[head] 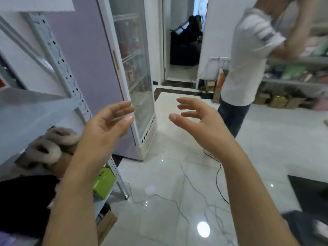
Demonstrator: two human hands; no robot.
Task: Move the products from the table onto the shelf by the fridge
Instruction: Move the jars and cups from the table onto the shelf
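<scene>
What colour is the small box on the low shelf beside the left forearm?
The box is lime green; the head view shows it best.

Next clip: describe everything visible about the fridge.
The fridge is a tall upright cabinet with a lilac side panel, white frame and glass door. A slim tan handle runs along the door edge; a slotted vent grille sits at the base. Wire racks inside hold blurred items. It stands on the tiled floor beside the metal shelf. The left hand overlaps it in view; contact is unclear.
</scene>
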